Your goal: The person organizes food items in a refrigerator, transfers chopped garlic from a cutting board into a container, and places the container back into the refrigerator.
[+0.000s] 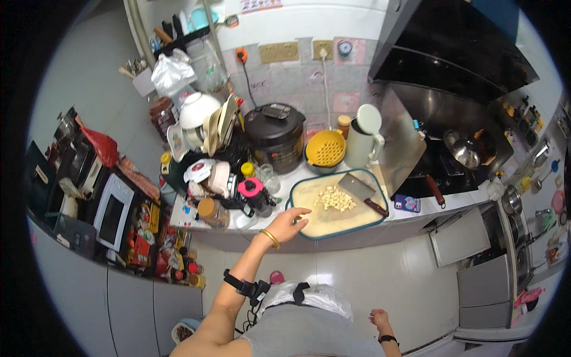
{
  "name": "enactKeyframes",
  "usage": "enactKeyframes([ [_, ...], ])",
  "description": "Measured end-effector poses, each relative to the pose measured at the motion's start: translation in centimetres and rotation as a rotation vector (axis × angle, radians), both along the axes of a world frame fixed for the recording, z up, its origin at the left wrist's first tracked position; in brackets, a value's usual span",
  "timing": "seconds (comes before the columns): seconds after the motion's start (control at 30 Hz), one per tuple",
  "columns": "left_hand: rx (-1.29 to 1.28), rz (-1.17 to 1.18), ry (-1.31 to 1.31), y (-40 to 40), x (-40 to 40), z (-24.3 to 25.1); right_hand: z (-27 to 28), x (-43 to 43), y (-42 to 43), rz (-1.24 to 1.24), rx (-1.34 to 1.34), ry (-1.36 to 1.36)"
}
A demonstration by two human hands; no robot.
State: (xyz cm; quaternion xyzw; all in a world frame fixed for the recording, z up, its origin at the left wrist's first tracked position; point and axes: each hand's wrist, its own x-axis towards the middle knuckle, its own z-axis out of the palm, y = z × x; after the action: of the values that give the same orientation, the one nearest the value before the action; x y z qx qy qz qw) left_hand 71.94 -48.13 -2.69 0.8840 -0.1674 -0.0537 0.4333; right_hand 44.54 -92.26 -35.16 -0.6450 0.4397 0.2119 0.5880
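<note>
My left hand (289, 225), with a gold bangle at the wrist, reaches over the near left edge of a cutting board (325, 225) with a green rim; its fingers are apart and hold nothing. Chopped pale pieces (337, 199) lie in a loose heap on the board. A cleaver (357, 186) rests flat at the board's right side, its brown handle towards the near right corner. My right hand (379, 317) hangs low beside my body, away from the counter, with its fingers curled; whether it holds something cannot be told.
Behind the board stand a yellow strainer (325, 149), a light green pitcher (360, 145) and a black electric cooker (274, 138). Jars and a pink-lidded bottle (256, 196) crowd the left. At right are a phone (407, 203) and a stove with a pan (466, 151).
</note>
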Motion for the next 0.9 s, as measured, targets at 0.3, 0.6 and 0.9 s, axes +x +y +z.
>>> enactKeyframes([
  [0.3,-0.064,0.259,0.132,11.7,-2.2,-2.1,-2.5,6.0,2.3,0.245,-0.079,-0.006],
  [0.6,-0.173,0.344,0.126,21.8,-3.6,-4.4,2.8,14.1,15.4,0.392,-0.069,0.003],
  [0.9,-0.223,0.465,0.15,33.2,-3.7,-5.3,4.3,21.1,26.1,0.571,-0.039,-0.096],
])
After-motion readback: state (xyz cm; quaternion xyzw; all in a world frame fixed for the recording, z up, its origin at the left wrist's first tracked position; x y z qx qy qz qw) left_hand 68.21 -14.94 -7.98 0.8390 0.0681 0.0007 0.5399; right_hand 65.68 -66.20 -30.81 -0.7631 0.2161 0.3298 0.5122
